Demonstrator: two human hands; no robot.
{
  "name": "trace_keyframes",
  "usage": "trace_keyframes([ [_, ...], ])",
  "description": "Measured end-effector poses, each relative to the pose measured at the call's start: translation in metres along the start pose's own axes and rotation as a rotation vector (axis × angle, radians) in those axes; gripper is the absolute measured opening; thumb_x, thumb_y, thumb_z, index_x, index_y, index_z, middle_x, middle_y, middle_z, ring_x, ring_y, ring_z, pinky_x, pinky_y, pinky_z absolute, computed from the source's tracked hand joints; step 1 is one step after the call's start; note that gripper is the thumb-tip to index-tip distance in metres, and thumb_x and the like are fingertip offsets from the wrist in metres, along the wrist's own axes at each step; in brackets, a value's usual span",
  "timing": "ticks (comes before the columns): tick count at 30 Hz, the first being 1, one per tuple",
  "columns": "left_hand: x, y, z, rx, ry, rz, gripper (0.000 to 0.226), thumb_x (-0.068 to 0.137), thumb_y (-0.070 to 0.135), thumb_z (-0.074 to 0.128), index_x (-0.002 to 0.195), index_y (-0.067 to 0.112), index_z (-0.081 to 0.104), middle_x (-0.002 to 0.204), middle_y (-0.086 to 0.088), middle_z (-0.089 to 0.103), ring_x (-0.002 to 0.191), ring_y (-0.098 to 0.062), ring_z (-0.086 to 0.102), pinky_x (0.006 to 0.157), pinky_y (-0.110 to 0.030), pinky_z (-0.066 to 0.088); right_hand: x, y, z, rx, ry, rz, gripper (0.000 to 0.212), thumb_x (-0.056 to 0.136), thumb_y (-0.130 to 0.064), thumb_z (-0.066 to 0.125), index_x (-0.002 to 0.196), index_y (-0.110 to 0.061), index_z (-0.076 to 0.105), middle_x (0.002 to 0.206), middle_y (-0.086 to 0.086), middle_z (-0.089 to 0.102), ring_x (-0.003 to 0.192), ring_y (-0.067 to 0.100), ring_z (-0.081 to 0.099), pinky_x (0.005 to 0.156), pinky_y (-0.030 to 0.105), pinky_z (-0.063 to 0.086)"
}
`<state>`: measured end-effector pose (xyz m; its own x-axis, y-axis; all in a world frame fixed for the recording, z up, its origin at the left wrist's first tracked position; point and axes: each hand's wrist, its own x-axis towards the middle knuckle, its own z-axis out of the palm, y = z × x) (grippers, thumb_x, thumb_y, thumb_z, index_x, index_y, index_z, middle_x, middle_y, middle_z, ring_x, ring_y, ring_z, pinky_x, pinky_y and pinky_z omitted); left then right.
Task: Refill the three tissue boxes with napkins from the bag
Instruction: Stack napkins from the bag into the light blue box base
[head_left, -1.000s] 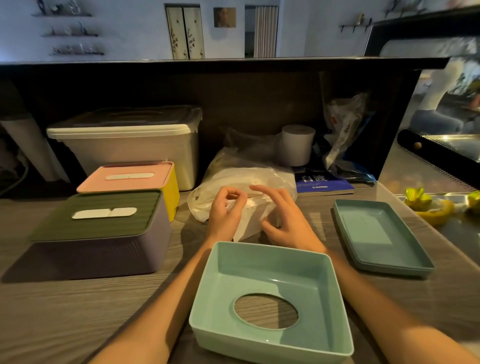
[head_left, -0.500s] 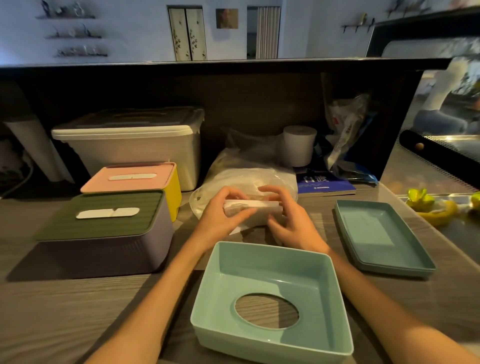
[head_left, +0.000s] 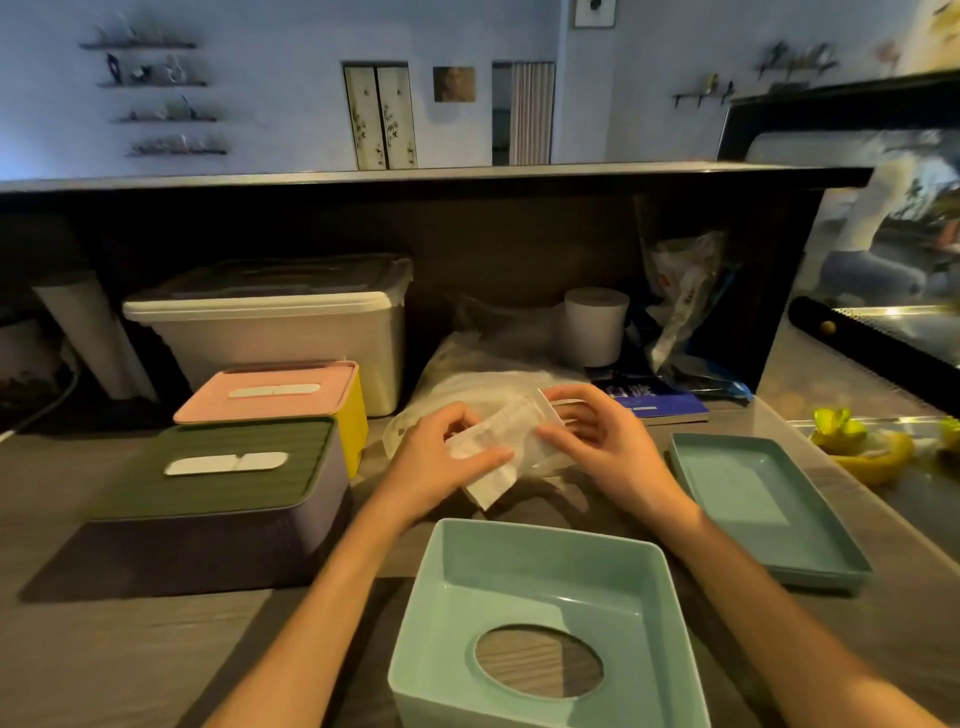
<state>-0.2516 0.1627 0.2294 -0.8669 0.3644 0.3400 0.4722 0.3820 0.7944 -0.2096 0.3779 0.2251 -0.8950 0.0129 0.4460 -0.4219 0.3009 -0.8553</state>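
Head view: both hands (head_left: 524, 452) gripping apparently napkins (head_left: 496, 447), above teal box rim (head_left: 540, 532).

We have a single head-worn, wide-angle view, looking forward and down across the tabletop (head_left: 130, 649) from close range, with both forearms entering from the bottom edge and the far wall visible above the raised counter ledge (head_left: 415, 179)

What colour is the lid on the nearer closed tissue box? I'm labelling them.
Dark green lid, ribbed, seen in the head view.
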Motion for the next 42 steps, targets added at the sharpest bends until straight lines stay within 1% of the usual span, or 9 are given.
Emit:
trace_keyframes([
  [3, 0.003, 0.026, -0.018, 0.041, -0.146, -0.058, 0.039, 0.081, 0.034, 0.084, 0.102, 0.009, 0.064, 0.089, -0.001, 0.065, 0.077, -0.008, 0.059, 0.069, -0.02, 0.049, 0.009, -0.026, -0.004, 0.018, 0.014, -0.05, 0.027, 0.089, -0.014, 0.078, 0.114, -0.016, 0.067, 0.109, -0.002, 0.074, 0.103, 0.016, 0.071, 0.09, 0.033, 0.059],
  [6, 0.001, 0.054, -0.03, -0.237, -0.284, -0.249, 0.041, 0.091, 0.023, 0.073, 0.128, 0.021, 0.054, 0.115, -0.003, 0.068, 0.1, -0.014, 0.067, 0.089, -0.033, 0.057, 0.017, -0.059, -0.004, 0.009, -0.009, -0.083, 0.02, 0.089, -0.015, 0.078, 0.107, -0.014, 0.069, 0.103, -0.001, 0.075, 0.099, 0.016, 0.072, 0.089, 0.032, 0.059],
  [10, -0.011, 0.082, -0.034, -0.587, -0.319, -0.4, 0.027, 0.096, 0.007, 0.061, 0.121, 0.017, 0.057, 0.091, 0.0, 0.078, 0.082, -0.01, 0.074, 0.069, -0.024, 0.06, 0.023, -0.093, -0.005, -0.077, 0.004, -0.081, 0.012, 0.092, -0.024, 0.076, 0.102, -0.018, 0.073, 0.099, -0.006, 0.075, 0.097, 0.01, 0.072, 0.089, 0.032, 0.06],
  [18, -0.042, 0.102, -0.028, -0.985, -0.286, -0.387, 0.036, 0.098, 0.006, 0.056, 0.134, 0.007, 0.054, 0.107, -0.015, 0.075, 0.089, -0.022, 0.074, 0.083, -0.038, 0.061, 0.023, -0.139, -0.01, -0.174, 0.109, -0.03, 0.011, 0.093, -0.03, 0.073, 0.102, -0.022, 0.074, 0.097, -0.007, 0.072, 0.09, 0.007, 0.069, 0.067, 0.019, 0.058],
  [28, -0.076, 0.118, -0.032, -1.103, -0.286, -0.313, 0.048, 0.089, -0.009, 0.054, 0.135, 0.004, 0.053, 0.116, -0.018, 0.073, 0.1, -0.028, 0.073, 0.087, -0.041, 0.061, 0.028, -0.186, -0.028, -0.099, 0.36, -0.04, 0.019, 0.097, -0.026, 0.067, 0.115, -0.018, 0.065, 0.113, -0.001, 0.068, 0.104, 0.014, 0.067, 0.075, 0.022, 0.059],
  [33, -0.084, 0.123, -0.031, -1.306, -0.283, -0.455, 0.049, 0.098, 0.038, 0.059, 0.129, 0.0, 0.066, 0.12, -0.02, 0.07, 0.1, -0.03, 0.072, 0.085, -0.042, 0.061, -0.001, -0.214, -0.029, 0.154, -0.014, -0.007, 0.023, 0.097, -0.024, 0.065, 0.117, -0.013, 0.069, 0.104, -0.003, 0.073, 0.098, 0.011, 0.072, 0.075, 0.023, 0.06],
  [35, -0.086, 0.121, -0.03, -1.341, -0.294, -0.446, 0.062, 0.098, 0.059, 0.049, 0.122, 0.005, 0.072, 0.122, -0.021, 0.069, 0.102, -0.031, 0.071, 0.085, -0.043, 0.061, -0.01, -0.211, -0.023, 0.026, -0.133, 0.007, 0.02, 0.096, -0.023, 0.066, 0.113, -0.014, 0.071, 0.097, -0.007, 0.074, 0.092, 0.006, 0.072, 0.072, 0.017, 0.056],
  [39, -0.09, 0.124, -0.028, -1.285, -0.243, -0.45, 0.064, 0.098, 0.067, 0.041, 0.141, 0.021, 0.055, 0.132, -0.02, 0.065, 0.114, -0.036, 0.067, 0.085, -0.046, 0.059, -0.015, -0.184, -0.007, -0.384, -0.087, -0.05, 0.012, 0.093, -0.031, 0.072, 0.102, -0.023, 0.072, 0.096, -0.01, 0.072, 0.089, 0.005, 0.069, 0.073, 0.016, 0.054],
  [42, -0.09, 0.125, -0.026, -1.228, -0.208, -0.435, 0.063, 0.1, 0.065, 0.036, 0.142, 0.021, 0.054, 0.132, -0.019, 0.065, 0.119, -0.036, 0.065, 0.087, -0.046, 0.058, -0.017, -0.17, -0.005, -0.47, -0.02, -0.079, 0.011, 0.092, -0.036, 0.073, 0.099, -0.028, 0.073, 0.094, -0.011, 0.07, 0.088, 0.007, 0.066, 0.076, 0.02, 0.055],
])
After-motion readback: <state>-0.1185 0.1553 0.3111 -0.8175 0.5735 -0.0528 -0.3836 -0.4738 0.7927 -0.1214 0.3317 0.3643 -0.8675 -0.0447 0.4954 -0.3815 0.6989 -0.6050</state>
